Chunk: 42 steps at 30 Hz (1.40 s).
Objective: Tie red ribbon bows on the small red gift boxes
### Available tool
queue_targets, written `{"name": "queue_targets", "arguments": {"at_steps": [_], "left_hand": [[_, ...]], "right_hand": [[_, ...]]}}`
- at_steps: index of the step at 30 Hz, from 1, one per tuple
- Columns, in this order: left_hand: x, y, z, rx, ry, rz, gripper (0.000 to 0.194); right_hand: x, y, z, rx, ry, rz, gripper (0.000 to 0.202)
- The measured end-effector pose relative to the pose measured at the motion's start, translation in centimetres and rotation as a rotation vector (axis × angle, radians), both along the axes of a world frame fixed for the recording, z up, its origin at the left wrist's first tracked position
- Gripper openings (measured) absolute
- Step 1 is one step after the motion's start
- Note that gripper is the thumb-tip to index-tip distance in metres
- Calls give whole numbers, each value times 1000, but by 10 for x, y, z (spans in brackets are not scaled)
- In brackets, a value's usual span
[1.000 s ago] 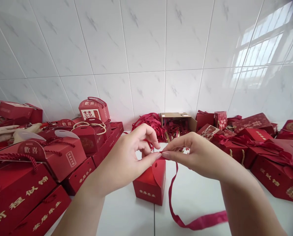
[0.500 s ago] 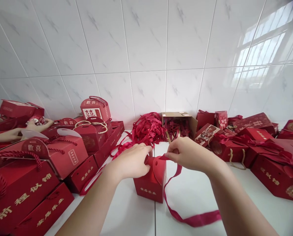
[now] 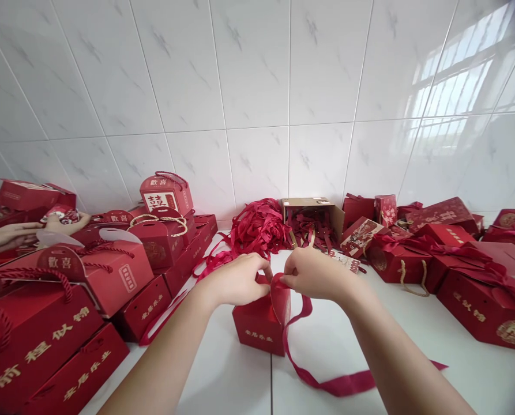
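In the middle of the white table stands a small red gift box (image 3: pixel 257 331) with gold characters on its front and a rounded flap (image 3: pixel 280 300) raised on its right side. My left hand (image 3: pixel 242 278) is closed at the top of the box, its fingertips curled over the upper edge. Pinched beside the flap's top, my right hand (image 3: pixel 315 274) holds the end of a dark red ribbon (image 3: pixel 348 385). The ribbon hangs down past the box's right side and trails across the table under my right forearm. My fingers partly hide the flap's hole and the ribbon's end.
Stacked red gift boxes (image 3: pixel 97 274) fill the left side, where another person's hands (image 3: pixel 64 223) hold a small item. Behind my box lie a heap of red ribbons (image 3: pixel 259 225) and an open cardboard box (image 3: pixel 335 219). More ribboned boxes (image 3: pixel 477 305) crowd the right.
My right hand has moved left and in against the flap, bringing the ribbon's end to it. The flap now stands more upright. My left hand stays at the box top.
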State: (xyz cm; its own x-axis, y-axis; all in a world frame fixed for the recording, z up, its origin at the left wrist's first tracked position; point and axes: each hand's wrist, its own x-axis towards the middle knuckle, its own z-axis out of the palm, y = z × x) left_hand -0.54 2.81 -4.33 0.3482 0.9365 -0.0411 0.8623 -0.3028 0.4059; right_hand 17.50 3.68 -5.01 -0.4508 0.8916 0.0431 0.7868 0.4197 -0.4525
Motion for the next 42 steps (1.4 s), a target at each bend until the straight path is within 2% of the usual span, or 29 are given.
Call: {"name": "queue_targets", "arguments": {"at_steps": [7,10,12,14,18,20,22,25,27,31,33,35,38,40,42], "left_hand": [[0,4,-4,-9,-34,-18,21],[1,1,-2,46,-64,-29,18],[2,-3,1,110,-94,-35,16],[5,-8,6,194,-136,-29,16],[9,-19,17,380,-239,14,20],[8,-24,20,420,-244,58,20],[3,-26,21,361,-161,118,26],[-5,-23,16,110,113,156,40],[-9,-17,11,-44,255,153,35],[-11,0,2,-122,256,148,26],[-11,6,-1,-121,207,134,28],[-9,11,-4,-133,124,118,26],[-4,14,-7,-190,-32,111,26],[-1,14,-7,-226,-96,105,28],[1,12,-6,-254,-144,85,28]], "right_hand": [[-1,2,-3,-50,4,45,27],[2,3,-1,-37,67,25,9],[5,4,2,-11,180,12,16],[7,4,5,-40,283,56,25],[8,5,11,-177,450,187,20],[10,3,14,-189,587,182,24],[15,0,18,-151,712,127,29],[30,-7,27,-20,824,8,32],[42,-15,32,106,915,-26,33],[64,-39,42,315,1075,-105,29],[70,-50,45,363,1054,-183,27],[74,-56,48,356,948,-183,25],[72,-49,45,146,631,-38,25],[65,-35,39,-33,416,49,29],[56,-18,30,-152,273,81,28]]}}
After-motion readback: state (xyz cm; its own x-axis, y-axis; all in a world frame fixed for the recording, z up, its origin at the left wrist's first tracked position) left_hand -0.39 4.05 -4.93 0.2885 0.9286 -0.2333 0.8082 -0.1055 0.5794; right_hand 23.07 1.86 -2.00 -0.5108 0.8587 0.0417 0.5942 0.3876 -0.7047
